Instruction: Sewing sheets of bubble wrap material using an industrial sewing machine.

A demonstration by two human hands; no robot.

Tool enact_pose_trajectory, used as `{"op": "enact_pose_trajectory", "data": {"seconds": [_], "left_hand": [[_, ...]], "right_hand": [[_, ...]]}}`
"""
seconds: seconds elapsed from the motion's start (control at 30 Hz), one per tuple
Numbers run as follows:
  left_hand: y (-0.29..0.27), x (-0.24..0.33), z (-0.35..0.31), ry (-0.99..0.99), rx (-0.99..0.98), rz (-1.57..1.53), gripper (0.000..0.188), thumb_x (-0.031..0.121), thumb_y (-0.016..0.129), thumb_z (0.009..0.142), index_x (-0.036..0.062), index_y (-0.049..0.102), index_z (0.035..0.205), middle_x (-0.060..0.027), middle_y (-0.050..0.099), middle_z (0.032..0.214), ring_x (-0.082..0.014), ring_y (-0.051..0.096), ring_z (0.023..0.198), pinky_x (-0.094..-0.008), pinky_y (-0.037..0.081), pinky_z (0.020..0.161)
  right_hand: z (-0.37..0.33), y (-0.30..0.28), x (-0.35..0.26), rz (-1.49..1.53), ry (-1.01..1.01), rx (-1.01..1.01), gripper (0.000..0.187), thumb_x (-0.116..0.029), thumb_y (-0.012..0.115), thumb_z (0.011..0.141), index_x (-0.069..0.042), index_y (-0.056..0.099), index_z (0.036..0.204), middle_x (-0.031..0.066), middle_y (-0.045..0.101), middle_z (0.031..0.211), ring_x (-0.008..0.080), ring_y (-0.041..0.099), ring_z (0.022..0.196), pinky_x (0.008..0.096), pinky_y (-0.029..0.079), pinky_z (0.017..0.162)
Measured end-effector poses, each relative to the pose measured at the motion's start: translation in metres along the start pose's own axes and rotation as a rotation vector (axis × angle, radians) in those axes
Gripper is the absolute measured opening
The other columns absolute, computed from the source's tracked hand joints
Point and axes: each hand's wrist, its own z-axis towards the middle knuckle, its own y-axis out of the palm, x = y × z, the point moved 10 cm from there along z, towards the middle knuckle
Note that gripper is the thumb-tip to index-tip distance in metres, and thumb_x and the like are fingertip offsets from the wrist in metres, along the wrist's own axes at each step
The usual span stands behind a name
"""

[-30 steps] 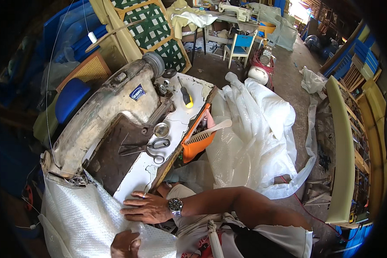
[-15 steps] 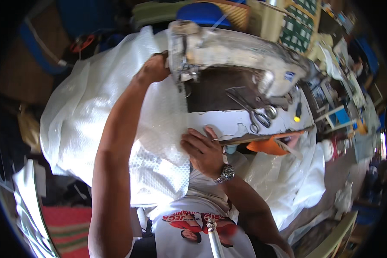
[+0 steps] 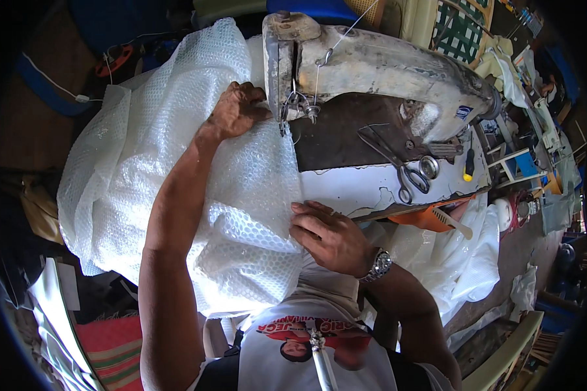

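A large sheet of clear bubble wrap (image 3: pixel 156 163) drapes over the left of the worktable, its right edge running under the needle of a worn, pale sewing machine (image 3: pixel 385 62). Beside the needle bar, my left hand (image 3: pixel 238 112) has its fingers curled down on the wrap, closed on a fold of it. Lower down, near the table's front edge, my right hand (image 3: pixel 332 240) grips the sheet's right edge with bent fingers; its thumb is hidden. White thread (image 3: pixel 317 85) runs down the machine's head to the needle area, where small metal parts hide the stitch point.
Scissors (image 3: pixel 398 166), a small round metal piece (image 3: pixel 429 167) and a yellow-and-black screwdriver (image 3: pixel 469 164) lie on the table right of the wrap. An orange container (image 3: pixel 424 219) sits under the table edge. More plastic sheeting (image 3: pixel 460 264) hangs at right. A cigarette (image 3: pixel 323 365) juts in at the bottom.
The view has shifted, so the machine sits higher and farther right. My right hand's fingers have drawn closer together at the wrap's edge. My left hand stays beside the machine's head.
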Motion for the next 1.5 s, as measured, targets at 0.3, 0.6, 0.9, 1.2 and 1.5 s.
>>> {"op": "enact_pose_trajectory", "data": {"seconds": [0.3, 0.6, 0.9, 1.2, 1.5], "left_hand": [[-0.009, 0.046, -0.003, 0.064, 0.027, 0.43, 0.031, 0.025, 0.081, 0.084, 0.0126, 0.076, 0.112, -0.0094, 0.065, 0.128, -0.0331, 0.056, 0.123, -0.0502, 0.046, 0.107], [-0.025, 0.056, 0.003, 0.188, 0.063, 0.478, 0.027, 0.021, 0.075, 0.091, 0.0153, 0.073, 0.117, -0.0061, 0.065, 0.124, -0.0309, 0.059, 0.118, -0.0422, 0.048, 0.107], [-0.044, 0.036, 0.027, 0.206, 0.152, 0.693, 0.023, 0.027, 0.066, 0.099, 0.0188, 0.066, 0.121, -0.0008, 0.06, 0.132, -0.0264, 0.056, 0.126, -0.043, 0.051, 0.107], [-0.055, 0.006, 0.05, 0.223, 0.21, 0.646, 0.021, 0.024, 0.072, 0.096, 0.0164, 0.067, 0.115, -0.0022, 0.063, 0.126, -0.0289, 0.058, 0.12, -0.0428, 0.051, 0.106], [-0.061, 0.005, 0.058, 0.289, 0.271, 0.667, 0.022, 0.025, 0.073, 0.096, 0.015, 0.068, 0.115, -0.0051, 0.063, 0.124, -0.0306, 0.059, 0.115, -0.0438, 0.051, 0.103]], "right_hand": [[0.012, 0.005, 0.016, -0.004, 0.007, -0.094, 0.023, -0.009, 0.071, 0.089, -0.003, 0.074, 0.111, 0.01, 0.068, 0.124, 0.0284, 0.063, 0.134, 0.0469, 0.049, 0.118], [0.032, 0.008, 0.035, 0.034, 0.04, -0.091, 0.025, -0.008, 0.065, 0.09, -0.004, 0.068, 0.114, 0.0116, 0.065, 0.125, 0.0299, 0.061, 0.136, 0.0472, 0.047, 0.119], [0.069, 0.011, 0.071, -0.007, 0.027, -0.112, 0.029, -0.005, 0.066, 0.086, -0.004, 0.069, 0.115, 0.0085, 0.066, 0.123, 0.0273, 0.063, 0.132, 0.0446, 0.05, 0.116], [0.091, 0.015, 0.102, -0.011, 0.068, -0.064, 0.028, -0.003, 0.066, 0.086, -0.003, 0.07, 0.113, 0.0107, 0.066, 0.125, 0.0283, 0.067, 0.122, 0.0433, 0.056, 0.104], [0.1, 0.008, 0.116, 0.037, 0.137, 0.004, 0.024, 0.003, 0.067, 0.086, 0.002, 0.071, 0.109, 0.012, 0.07, 0.123, 0.0329, 0.068, 0.118, 0.0437, 0.059, 0.097]]}}
